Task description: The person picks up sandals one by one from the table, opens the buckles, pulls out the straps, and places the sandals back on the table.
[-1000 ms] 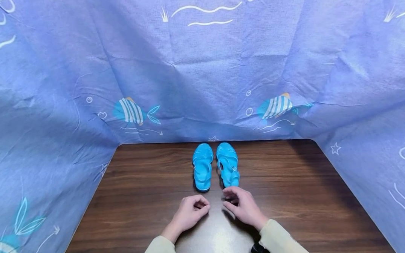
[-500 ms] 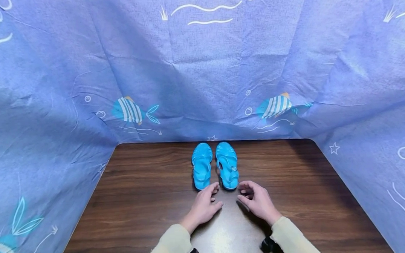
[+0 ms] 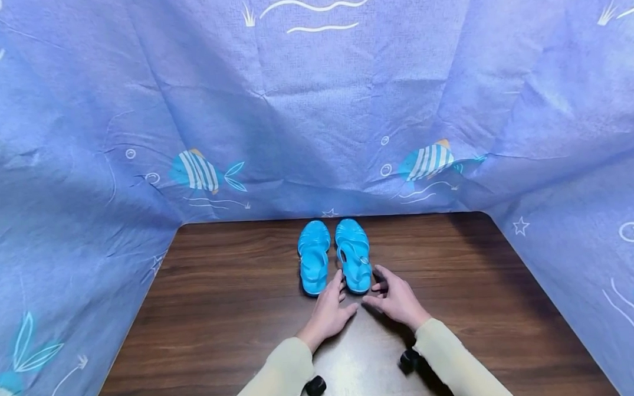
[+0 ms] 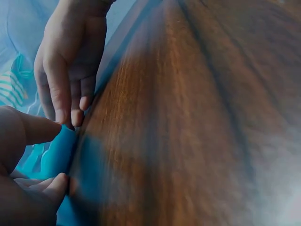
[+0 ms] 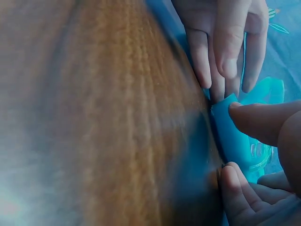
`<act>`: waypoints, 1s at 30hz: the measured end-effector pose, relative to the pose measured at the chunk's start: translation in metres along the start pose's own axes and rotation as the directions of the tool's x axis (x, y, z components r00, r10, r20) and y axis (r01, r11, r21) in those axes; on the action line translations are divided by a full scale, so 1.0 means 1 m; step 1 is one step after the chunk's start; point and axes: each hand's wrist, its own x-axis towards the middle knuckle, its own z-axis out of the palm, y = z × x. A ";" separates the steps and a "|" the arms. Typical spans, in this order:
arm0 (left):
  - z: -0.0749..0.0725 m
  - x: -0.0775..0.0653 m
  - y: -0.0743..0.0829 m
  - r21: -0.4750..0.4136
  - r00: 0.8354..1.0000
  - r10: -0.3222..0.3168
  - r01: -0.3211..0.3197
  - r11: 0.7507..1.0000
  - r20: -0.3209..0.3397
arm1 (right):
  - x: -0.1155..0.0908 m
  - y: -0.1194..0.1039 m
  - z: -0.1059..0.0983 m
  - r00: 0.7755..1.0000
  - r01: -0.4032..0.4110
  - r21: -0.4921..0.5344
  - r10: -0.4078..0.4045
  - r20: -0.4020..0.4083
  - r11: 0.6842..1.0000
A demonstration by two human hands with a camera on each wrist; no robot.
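Note:
Two bright blue sandals lie side by side on the wooden table, toes pointing away from me: the left sandal (image 3: 313,236) and the right sandal (image 3: 351,233). My left hand (image 3: 330,313) reaches between their heels, fingers extended along the inner side of the right sandal. On that sandal's outer side, near the heel, is my right hand (image 3: 400,299), fingers loosely bent and thumb close behind the heel. The left wrist view shows the blue heel (image 4: 57,153) between thumb and fingers. In the right wrist view, my right thumb overlaps the heel (image 5: 231,134).
Dark brown wood makes up the tabletop (image 3: 221,320), its far edge just beyond the sandals' toes. A blue cloth (image 3: 303,122) printed with fish hangs behind it and along both sides. Black wrist devices (image 3: 316,387) sit under the pale sleeves (image 3: 282,371).
The left hand has moved forward and right, from in front of the sandals to the gap between their heels. The right hand shifted right, then closed in beside the right sandal's heel.

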 end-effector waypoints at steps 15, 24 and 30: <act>0.004 0.015 -0.004 -0.137 1.000 -0.004 0.002 0.991 -0.014 | 0.012 0.001 0.006 0.999 0.030 0.025 -0.031 0.027 0.999; 0.003 0.010 -0.004 -0.157 1.000 -0.001 0.001 0.988 0.001 | 0.008 -0.002 0.007 1.000 0.010 0.049 -0.012 0.028 0.999; 0.003 0.005 0.000 -0.134 1.000 -0.024 0.026 0.991 0.015 | 0.002 -0.005 0.007 1.000 0.020 0.051 -0.021 0.014 0.999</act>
